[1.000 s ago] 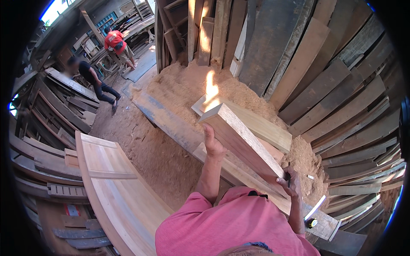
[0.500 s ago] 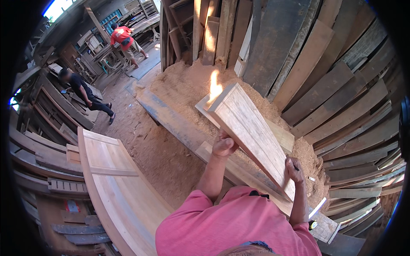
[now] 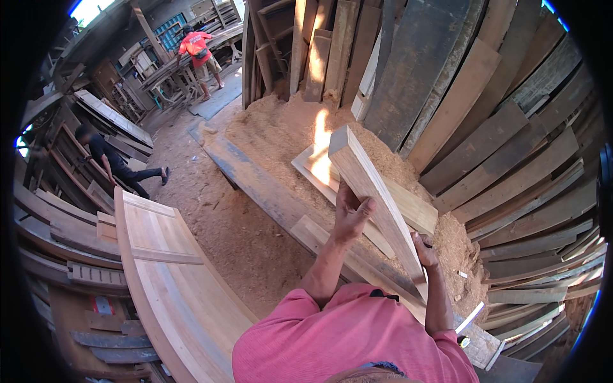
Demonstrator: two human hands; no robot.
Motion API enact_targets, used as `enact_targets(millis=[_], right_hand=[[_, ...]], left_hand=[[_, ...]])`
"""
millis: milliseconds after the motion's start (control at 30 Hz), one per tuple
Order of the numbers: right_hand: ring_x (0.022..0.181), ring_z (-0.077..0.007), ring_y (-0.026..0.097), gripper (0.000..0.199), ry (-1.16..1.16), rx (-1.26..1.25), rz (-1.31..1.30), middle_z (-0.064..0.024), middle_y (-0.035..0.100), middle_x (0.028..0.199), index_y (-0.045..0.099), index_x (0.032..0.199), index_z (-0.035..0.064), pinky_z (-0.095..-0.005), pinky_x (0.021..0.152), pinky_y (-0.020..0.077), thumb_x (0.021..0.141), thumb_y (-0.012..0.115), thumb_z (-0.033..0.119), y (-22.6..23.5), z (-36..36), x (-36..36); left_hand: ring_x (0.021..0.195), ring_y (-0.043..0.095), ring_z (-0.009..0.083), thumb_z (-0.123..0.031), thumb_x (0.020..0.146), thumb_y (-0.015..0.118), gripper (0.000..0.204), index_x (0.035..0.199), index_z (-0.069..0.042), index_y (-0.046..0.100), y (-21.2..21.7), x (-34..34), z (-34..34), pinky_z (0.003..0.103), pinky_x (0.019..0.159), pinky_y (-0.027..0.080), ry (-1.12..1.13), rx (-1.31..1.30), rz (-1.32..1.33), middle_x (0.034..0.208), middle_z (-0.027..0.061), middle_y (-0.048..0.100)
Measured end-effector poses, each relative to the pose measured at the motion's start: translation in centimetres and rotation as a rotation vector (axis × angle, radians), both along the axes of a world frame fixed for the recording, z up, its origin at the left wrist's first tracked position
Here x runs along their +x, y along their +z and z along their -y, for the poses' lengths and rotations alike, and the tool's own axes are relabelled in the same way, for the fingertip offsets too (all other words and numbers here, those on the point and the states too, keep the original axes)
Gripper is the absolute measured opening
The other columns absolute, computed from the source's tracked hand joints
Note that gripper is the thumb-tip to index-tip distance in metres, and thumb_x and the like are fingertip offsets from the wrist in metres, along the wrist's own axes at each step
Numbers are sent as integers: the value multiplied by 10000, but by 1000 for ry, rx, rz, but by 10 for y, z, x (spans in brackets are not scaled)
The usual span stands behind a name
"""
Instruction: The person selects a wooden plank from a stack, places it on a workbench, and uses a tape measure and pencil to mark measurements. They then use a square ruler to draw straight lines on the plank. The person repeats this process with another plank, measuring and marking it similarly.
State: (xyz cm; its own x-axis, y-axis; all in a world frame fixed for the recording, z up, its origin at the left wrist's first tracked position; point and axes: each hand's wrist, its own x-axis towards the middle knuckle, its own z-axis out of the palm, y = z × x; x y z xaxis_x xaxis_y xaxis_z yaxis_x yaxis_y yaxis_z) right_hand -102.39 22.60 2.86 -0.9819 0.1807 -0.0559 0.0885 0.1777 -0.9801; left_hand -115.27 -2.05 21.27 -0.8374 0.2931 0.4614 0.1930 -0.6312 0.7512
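Note:
I hold a long pale wooden plank (image 3: 373, 191) up on its edge in front of me, its far end raised over a heap of sawdust (image 3: 281, 131). My left hand (image 3: 350, 214) grips the plank's left side near the middle. My right hand (image 3: 424, 250) holds the lower end from the right. Under the plank lie more pale boards (image 3: 408, 207) on the sawdust.
A long grey beam (image 3: 255, 185) runs across the dirt floor. A pale panel door (image 3: 172, 274) lies at my left. Dark planks (image 3: 504, 140) lean along the right and back. One person (image 3: 112, 159) crouches at left, another (image 3: 198, 51) stands far back.
The plank has turned from lying flat-faced toward me to standing on its edge. My left hand moved up its side, and the view shifted right.

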Motion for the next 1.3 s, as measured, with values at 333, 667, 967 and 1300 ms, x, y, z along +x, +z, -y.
enact_targets(millis=[333,667,967,1300], right_hand=[[773,-60,481,570,51,-79,-35,71,574,791,701,921,13,-298,670,418,1095,473,506,24,8,6],[739,-61,428,538,56,-40,-59,86,510,756,675,905,26,-282,657,381,1100,469,484,23,4,8],[728,-74,312,517,43,86,-107,71,296,740,392,744,96,-309,616,301,1103,455,463,40,10,12],[746,-92,462,444,-105,41,-142,38,502,750,588,836,39,-288,681,406,1061,550,420,54,18,22]], left_hand=[[1188,544,147,-408,882,853,883,1486,-29,333,-13,-1,5,334,1029,449,-13,5,62,1275,66,568],[1117,608,146,-430,837,889,876,1444,-51,383,-28,-3,8,316,931,530,-59,84,142,1240,49,605],[1157,618,184,-424,846,876,845,1451,-61,411,-43,-10,14,366,953,555,-190,150,145,1258,62,601],[1161,646,250,-397,1009,658,648,1433,49,457,-60,-1,5,392,958,571,-94,-9,34,1288,139,616]])
